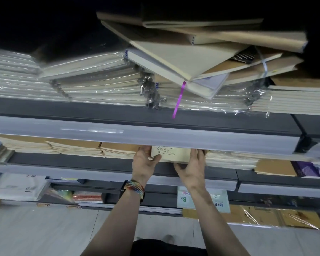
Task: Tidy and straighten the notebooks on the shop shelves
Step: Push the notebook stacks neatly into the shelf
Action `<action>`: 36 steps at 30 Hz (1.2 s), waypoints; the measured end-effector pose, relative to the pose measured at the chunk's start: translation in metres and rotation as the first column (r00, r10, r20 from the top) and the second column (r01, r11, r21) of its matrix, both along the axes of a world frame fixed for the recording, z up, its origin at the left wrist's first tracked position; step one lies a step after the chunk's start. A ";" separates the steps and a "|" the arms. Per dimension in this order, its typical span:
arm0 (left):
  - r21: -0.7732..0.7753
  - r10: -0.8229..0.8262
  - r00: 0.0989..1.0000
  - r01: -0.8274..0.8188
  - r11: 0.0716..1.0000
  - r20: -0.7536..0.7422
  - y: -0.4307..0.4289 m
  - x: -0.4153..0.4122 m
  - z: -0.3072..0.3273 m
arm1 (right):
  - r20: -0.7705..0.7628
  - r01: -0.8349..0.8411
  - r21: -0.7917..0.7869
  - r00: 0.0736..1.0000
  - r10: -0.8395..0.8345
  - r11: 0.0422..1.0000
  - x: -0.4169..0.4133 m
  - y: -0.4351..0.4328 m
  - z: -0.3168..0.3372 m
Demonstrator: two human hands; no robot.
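Note:
A small stack of cream notebooks [171,154] with a line drawing on the top cover sits on the middle shelf, partly hidden under the shelf rail above. My left hand [144,163] grips its left side, thumb over the front edge. My right hand [192,168] holds its right side, fingers along the edge and thumb underneath the front. Brown-covered notebook stacks [78,146] lie to the left on the same shelf. On the upper shelf a loose heap of large notebooks [192,56] lies skewed, with a purple ribbon [178,98] hanging over the edge.
Plastic-wrapped notebook bundles [92,84] fill the upper shelf. The grey shelf rail [137,133] overhangs the middle shelf. More wrapped stacks [231,159] and a brown notebook [275,168] sit right of my hands. Lower shelves hold packets [17,185] and an 8K pad [203,199]; grey floor lies below.

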State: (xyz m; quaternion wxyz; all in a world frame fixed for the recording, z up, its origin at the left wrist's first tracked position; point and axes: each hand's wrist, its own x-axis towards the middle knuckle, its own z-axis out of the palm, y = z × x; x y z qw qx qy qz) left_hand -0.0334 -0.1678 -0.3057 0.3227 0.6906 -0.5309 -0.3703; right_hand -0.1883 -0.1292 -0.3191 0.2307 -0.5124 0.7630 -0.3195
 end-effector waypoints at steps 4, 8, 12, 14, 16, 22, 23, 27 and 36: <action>-0.038 0.093 0.995 -0.093 0.995 0.018 0.003 -0.004 -0.004 | 0.053 0.022 -0.043 0.998 -0.020 0.999 -0.004 0.008 -0.002; -0.059 0.191 0.981 -0.189 0.980 0.042 0.006 -0.011 -0.004 | 0.038 -0.011 -0.030 0.999 0.012 1.000 -0.008 0.014 0.000; -0.102 0.211 0.974 -0.203 0.974 0.076 0.010 -0.019 -0.002 | 0.040 0.001 -0.023 0.999 0.000 1.000 -0.009 0.020 0.000; -0.116 0.160 0.984 -0.150 0.982 0.079 0.012 -0.020 -0.005 | 0.064 0.039 -0.056 0.997 -0.035 0.998 -0.009 0.025 0.000; -0.128 0.147 0.987 -0.138 0.982 0.063 0.012 -0.021 -0.009 | 0.103 0.100 -0.071 0.990 -0.092 0.992 -0.010 0.030 0.001; -0.054 0.356 0.931 -0.360 0.931 -0.081 0.020 -0.034 -0.008 | 0.193 0.348 -0.043 0.923 -0.334 0.937 -0.013 0.038 0.001; -0.075 0.350 0.934 -0.355 0.932 -0.067 0.023 -0.036 -0.009 | 0.225 0.376 -0.001 0.903 -0.366 0.927 -0.013 0.040 0.002; -0.154 0.316 0.944 -0.327 0.932 -0.095 0.028 -0.042 -0.017 | 0.277 0.365 0.091 0.884 -0.376 0.926 -0.009 0.045 0.001; -0.143 0.251 0.964 -0.262 0.954 -0.092 0.027 -0.034 -0.025 | 0.352 0.278 0.123 0.885 -0.304 0.953 0.015 0.026 -0.022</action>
